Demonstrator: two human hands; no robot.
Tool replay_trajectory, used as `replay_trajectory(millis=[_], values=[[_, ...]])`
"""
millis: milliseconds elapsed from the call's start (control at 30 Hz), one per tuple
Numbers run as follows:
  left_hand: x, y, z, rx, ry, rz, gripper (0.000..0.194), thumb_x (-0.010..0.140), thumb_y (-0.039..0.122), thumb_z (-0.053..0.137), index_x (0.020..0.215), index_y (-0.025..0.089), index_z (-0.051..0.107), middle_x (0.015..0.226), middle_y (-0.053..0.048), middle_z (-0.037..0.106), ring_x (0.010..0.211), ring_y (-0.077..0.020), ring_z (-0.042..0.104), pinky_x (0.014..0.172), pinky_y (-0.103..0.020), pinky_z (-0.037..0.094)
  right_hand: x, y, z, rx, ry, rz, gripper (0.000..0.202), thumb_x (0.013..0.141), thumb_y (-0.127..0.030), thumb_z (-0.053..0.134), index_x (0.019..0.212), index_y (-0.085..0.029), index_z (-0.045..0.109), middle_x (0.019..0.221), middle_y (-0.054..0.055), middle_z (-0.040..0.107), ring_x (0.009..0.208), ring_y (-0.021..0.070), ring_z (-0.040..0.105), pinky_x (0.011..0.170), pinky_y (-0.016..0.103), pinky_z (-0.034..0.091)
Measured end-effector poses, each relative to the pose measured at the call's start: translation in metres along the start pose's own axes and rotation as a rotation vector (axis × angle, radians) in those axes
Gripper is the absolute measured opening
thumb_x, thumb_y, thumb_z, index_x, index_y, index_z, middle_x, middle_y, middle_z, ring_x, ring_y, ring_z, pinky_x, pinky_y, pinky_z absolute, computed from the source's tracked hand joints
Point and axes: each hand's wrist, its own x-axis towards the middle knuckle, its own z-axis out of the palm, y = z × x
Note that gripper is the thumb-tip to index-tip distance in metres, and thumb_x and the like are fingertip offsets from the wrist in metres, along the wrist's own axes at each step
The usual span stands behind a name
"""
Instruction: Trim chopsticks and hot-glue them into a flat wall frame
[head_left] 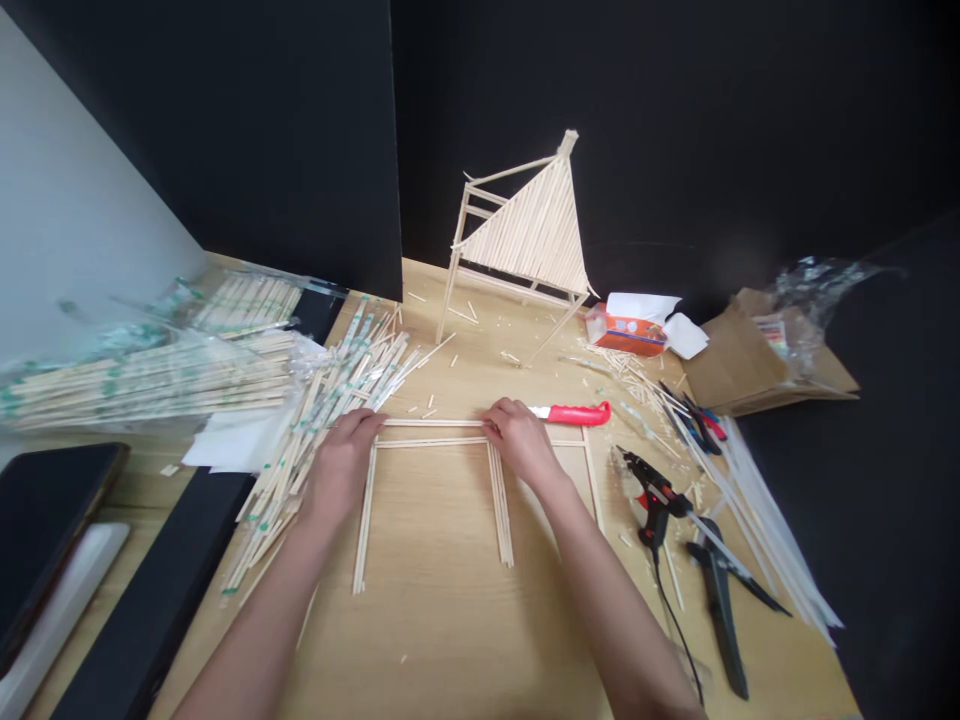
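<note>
A pale wooden stick strip [433, 423] lies crosswise between my two hands. My left hand [343, 460] is closed with its fingertips at the strip's left end, and my right hand [523, 440] pinches the other end. Just below runs a flat frame of thin wooden sticks [431, 442] on the table, with legs reaching toward me: one bundle [365, 520] under my left hand, another [500, 510] under my right. A knife with a red handle [577, 414] rests right of my right hand, its blade partly hidden by the fingers.
A stick-built structure with a slatted triangular panel [529, 235] stands at the back. Loose sticks [330, 430] and bagged bundles [150, 375] lie left. To the right are a glue gun [656, 495], black pliers-like tool [718, 600], glue sticks [780, 530], tissue pack [634, 333] and paper bag [750, 370].
</note>
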Motion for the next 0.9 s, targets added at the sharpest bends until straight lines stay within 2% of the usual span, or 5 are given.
replay_trajectory(millis=[333, 633, 900], values=[[0.0, 0.0, -0.001, -0.015, -0.01, 0.005, 0.034, 0.093, 0.032, 0.033, 0.107, 0.021, 0.062, 0.109, -0.009, 0.059, 0.104, -0.0237, 0.054, 0.094, -0.037, 0.044, 0.011, 0.009, -0.002, 0.008, -0.029, -0.072, 0.015, 0.089, -0.017, 0.053, 0.09, -0.017, 0.068, 0.092, 0.006, 0.063, 0.086, 0.018, 0.054, 0.079, 0.029, 0.038], [0.0, 0.001, 0.0, -0.022, 0.002, -0.019, 0.034, 0.093, 0.035, 0.033, 0.108, 0.022, 0.061, 0.109, -0.007, 0.058, 0.103, -0.0234, 0.055, 0.094, -0.037, 0.044, 0.011, 0.017, 0.002, 0.161, -0.007, -0.068, 0.017, 0.088, -0.015, 0.055, 0.101, -0.018, 0.066, 0.096, 0.005, 0.064, 0.089, 0.0151, 0.059, 0.081, 0.025, 0.042], [-0.001, 0.002, 0.0, -0.041, 0.006, -0.041, 0.035, 0.093, 0.035, 0.034, 0.111, 0.021, 0.06, 0.11, -0.007, 0.057, 0.106, -0.0225, 0.054, 0.095, -0.035, 0.044, 0.008, 0.02, 0.006, 0.255, 0.049, -0.022, 0.017, 0.086, -0.013, 0.057, 0.097, -0.017, 0.068, 0.1, 0.007, 0.064, 0.091, 0.0148, 0.061, 0.083, 0.025, 0.045]])
